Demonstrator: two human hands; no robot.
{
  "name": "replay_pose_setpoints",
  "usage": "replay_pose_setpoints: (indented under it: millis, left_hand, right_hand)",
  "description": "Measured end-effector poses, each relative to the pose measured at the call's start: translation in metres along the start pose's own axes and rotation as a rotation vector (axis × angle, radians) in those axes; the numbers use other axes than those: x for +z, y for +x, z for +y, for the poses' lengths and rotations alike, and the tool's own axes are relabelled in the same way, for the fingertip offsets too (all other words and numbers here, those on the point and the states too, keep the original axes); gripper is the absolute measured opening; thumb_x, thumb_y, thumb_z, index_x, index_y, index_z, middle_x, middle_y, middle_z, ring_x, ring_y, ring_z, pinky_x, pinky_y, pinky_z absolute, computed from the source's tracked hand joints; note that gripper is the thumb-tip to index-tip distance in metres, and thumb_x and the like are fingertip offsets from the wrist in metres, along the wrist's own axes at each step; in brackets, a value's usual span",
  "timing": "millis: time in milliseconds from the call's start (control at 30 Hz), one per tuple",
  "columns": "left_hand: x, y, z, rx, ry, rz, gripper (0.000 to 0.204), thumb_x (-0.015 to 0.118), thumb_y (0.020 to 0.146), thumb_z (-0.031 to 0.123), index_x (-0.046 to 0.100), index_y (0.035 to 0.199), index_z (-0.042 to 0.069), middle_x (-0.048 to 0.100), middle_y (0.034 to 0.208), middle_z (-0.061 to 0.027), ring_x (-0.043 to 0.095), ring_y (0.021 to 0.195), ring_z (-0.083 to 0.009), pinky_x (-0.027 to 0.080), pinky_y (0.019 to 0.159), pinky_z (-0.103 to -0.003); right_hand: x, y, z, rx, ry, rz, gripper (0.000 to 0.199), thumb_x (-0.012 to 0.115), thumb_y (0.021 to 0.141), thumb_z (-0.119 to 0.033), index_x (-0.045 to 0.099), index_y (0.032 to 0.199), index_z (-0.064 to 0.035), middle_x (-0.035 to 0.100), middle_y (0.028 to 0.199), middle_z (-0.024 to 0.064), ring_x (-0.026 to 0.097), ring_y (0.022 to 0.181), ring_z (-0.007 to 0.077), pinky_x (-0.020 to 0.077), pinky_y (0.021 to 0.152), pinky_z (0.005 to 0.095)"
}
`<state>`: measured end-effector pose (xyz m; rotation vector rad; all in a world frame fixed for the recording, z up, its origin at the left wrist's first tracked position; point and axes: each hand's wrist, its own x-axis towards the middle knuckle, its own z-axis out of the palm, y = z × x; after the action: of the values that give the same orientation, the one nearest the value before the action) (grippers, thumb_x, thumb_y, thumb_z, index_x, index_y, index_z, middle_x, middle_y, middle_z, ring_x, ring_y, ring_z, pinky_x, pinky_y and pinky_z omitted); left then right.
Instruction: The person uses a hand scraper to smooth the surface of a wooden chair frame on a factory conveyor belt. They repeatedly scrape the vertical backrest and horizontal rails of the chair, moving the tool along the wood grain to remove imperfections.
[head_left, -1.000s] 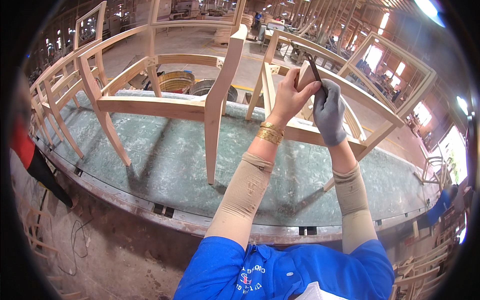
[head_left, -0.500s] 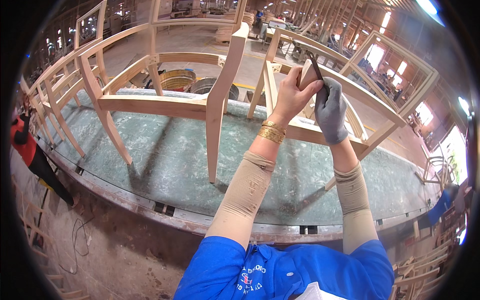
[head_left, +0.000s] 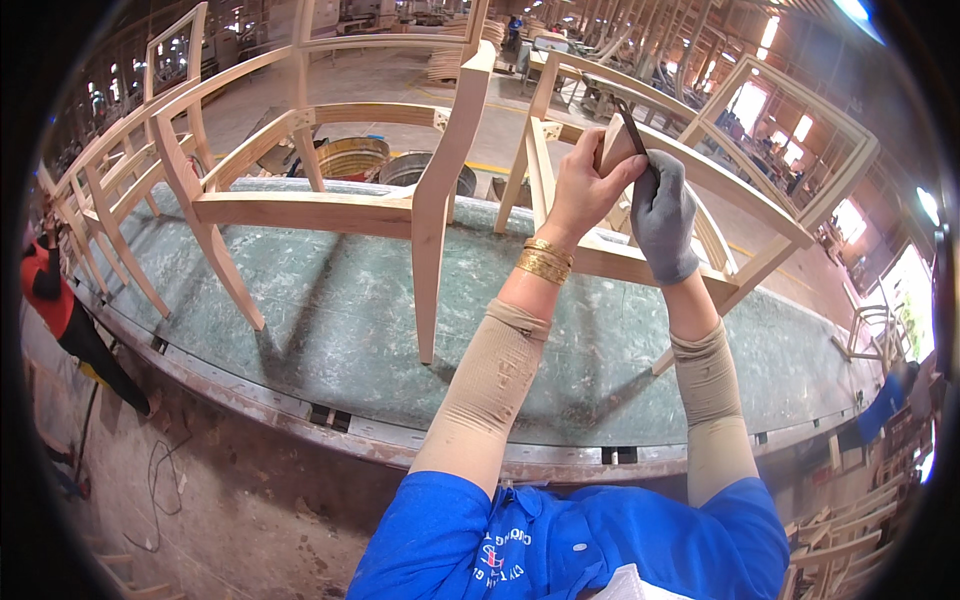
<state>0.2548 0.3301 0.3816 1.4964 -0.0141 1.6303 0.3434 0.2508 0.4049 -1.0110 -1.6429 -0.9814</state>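
Both hands have barely shifted since the earlier frame, staying raised together over the unfinished wooden chair frame (head_left: 640, 255) on the green worktable (head_left: 330, 320). Left hand (head_left: 585, 190), bare, curls its fingers around a pale sanding block (head_left: 615, 145); the grey-gloved right hand (head_left: 662, 215) pinches a thin dark blade (head_left: 632, 125) against it.

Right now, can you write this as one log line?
left hand: grips wooden piece | right hand: gloved, holds dark blade | chair frame: on bench
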Motion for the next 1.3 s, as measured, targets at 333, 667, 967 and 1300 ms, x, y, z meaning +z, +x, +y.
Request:
replay_pose_setpoints:
  millis: [333, 667, 967, 1300]
  left_hand:
    - [-0.0005, 0.0005, -0.0062, 0.042, -0.102, 0.015, 0.04, 0.074, 0.081, 0.024, 0.056, 0.105, -0.002, 0.066, 0.088, -0.0109, 0.062, 0.08, -0.0128, 0.05, 0.069, -0.027]
    - [-0.0019, 0.001, -0.006, 0.026, -0.04, 0.021, 0.037, 0.072, 0.083, 0.025, 0.056, 0.103, -0.002, 0.067, 0.083, -0.011, 0.062, 0.076, -0.0123, 0.05, 0.066, -0.027]
    - [-0.0005, -0.002, -0.003, -0.054, -0.032, 0.001, 0.035, 0.071, 0.085, 0.022, 0.056, 0.105, -0.003, 0.064, 0.088, -0.0073, 0.059, 0.081, -0.0098, 0.048, 0.069, -0.024]
    - [-0.0011, -0.0002, -0.0013, -0.024, 0.055, 0.0, 0.038, 0.073, 0.082, 0.021, 0.056, 0.106, -0.002, 0.063, 0.09, -0.0086, 0.059, 0.082, -0.012, 0.049, 0.072, -0.027]
  right_hand:
    - [0.0024, 0.0009, -0.0022, -0.003, -0.028, 0.002, 0.018, 0.059, 0.087, -0.001, 0.053, 0.103, -0.0066, 0.063, 0.074, 0.0165, 0.064, 0.064, 0.0348, 0.0491, 0.054, 0.0401]
    - [0.0043, 0.0002, -0.0043, 0.01, -0.051, -0.001, 0.016, 0.059, 0.087, -0.001, 0.053, 0.1, -0.0073, 0.063, 0.075, 0.0157, 0.064, 0.065, 0.0345, 0.0494, 0.055, 0.0411]
    - [0.0046, -0.0036, 0.0003, 0.021, -0.044, 0.0, 0.014, 0.058, 0.088, -0.001, 0.053, 0.099, -0.0072, 0.063, 0.075, 0.0159, 0.063, 0.064, 0.0355, 0.0487, 0.053, 0.0414]
    - [0.0039, -0.0026, -0.0007, 0.062, -0.079, -0.034, 0.017, 0.059, 0.087, -0.003, 0.052, 0.101, -0.0068, 0.062, 0.071, 0.0176, 0.062, 0.063, 0.0377, 0.0478, 0.052, 0.0431]
